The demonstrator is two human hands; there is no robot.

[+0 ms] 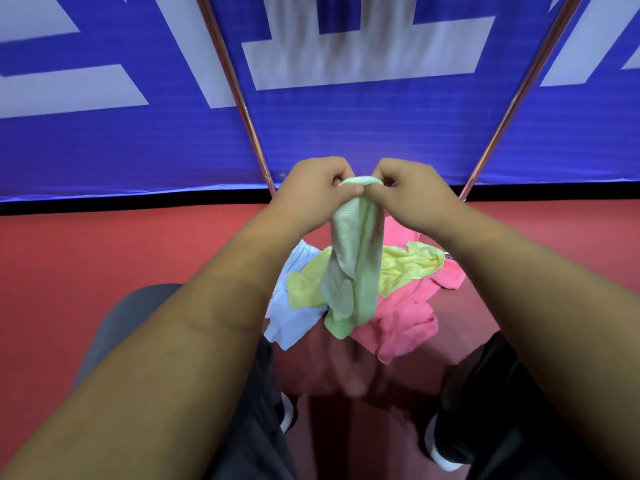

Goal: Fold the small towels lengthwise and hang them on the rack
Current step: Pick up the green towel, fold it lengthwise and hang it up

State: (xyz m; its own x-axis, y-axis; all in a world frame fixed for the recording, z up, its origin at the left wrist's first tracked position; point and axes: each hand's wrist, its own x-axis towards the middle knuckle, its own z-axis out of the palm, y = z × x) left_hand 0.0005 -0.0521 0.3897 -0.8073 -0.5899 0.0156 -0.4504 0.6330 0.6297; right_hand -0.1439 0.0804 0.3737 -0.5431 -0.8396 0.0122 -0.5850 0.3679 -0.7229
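Observation:
A light green small towel (353, 265) hangs bunched in the air in front of me. My left hand (311, 192) and my right hand (408, 192) both pinch its top edge, close together, thumbs almost touching. Below it on the red floor lies a pile of towels: a yellow one (408, 263), a pink one (401, 323) and a pale blue one (294, 317). Two metal poles of the rack (242, 98) rise on either side, the right pole (512, 102) slanting away upward. No rack crossbar is in view.
A blue banner with white lettering (346, 133) covers the wall behind the rack. The red floor (104, 258) stretches left and right. My legs in dark trousers and my shoes (287, 414) are at the bottom, on both sides of the pile.

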